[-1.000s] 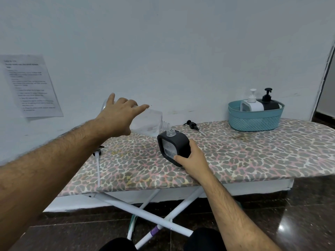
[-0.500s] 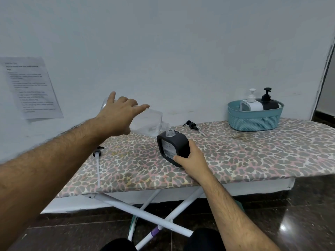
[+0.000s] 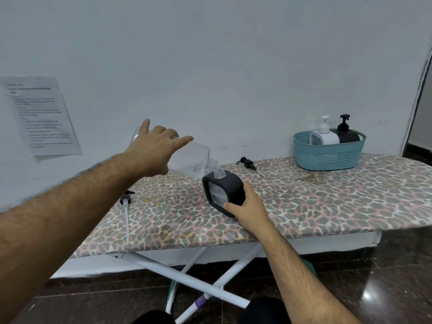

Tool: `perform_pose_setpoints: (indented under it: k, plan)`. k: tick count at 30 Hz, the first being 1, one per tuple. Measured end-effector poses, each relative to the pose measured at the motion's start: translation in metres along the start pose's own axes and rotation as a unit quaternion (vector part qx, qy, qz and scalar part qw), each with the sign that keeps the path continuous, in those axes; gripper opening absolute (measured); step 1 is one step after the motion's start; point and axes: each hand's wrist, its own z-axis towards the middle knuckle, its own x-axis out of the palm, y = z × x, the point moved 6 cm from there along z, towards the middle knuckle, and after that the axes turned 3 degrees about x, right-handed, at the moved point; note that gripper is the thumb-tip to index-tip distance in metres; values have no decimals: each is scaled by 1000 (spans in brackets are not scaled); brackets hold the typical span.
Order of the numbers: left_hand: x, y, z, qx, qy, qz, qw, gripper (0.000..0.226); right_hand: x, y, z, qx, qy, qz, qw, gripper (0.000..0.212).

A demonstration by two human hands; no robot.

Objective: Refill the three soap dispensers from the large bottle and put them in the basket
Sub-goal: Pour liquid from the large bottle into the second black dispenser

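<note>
My left hand (image 3: 153, 150) grips the large clear bottle (image 3: 191, 161), tipped down to the right with its threaded mouth just over the open neck of a black soap dispenser (image 3: 223, 192). My right hand (image 3: 247, 208) holds that dispenser at its lower right corner, tilted on the ironing board (image 3: 327, 202). Its black pump (image 3: 249, 164) lies loose on the board behind it. A white dispenser (image 3: 323, 135) and another black dispenser (image 3: 346, 133) stand in the teal basket (image 3: 327, 156) at the back right.
A long white pump tube with a black head (image 3: 126, 213) lies on the board's left part. A printed sheet (image 3: 41, 115) hangs on the wall at left. White crossed legs (image 3: 187, 279) stand under the board, over a dark glossy floor.
Both hands keep their hold; the bottle and the dispenser stay almost where they were, with only a slight shift of the view.
</note>
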Motion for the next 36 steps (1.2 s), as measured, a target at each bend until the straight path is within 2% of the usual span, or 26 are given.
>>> perform_pose_setpoints:
  k: [36]
  plan:
    - [-10, -4, 8, 17, -9, 41, 999, 98, -1, 0, 0, -2, -3, 1, 1000, 48]
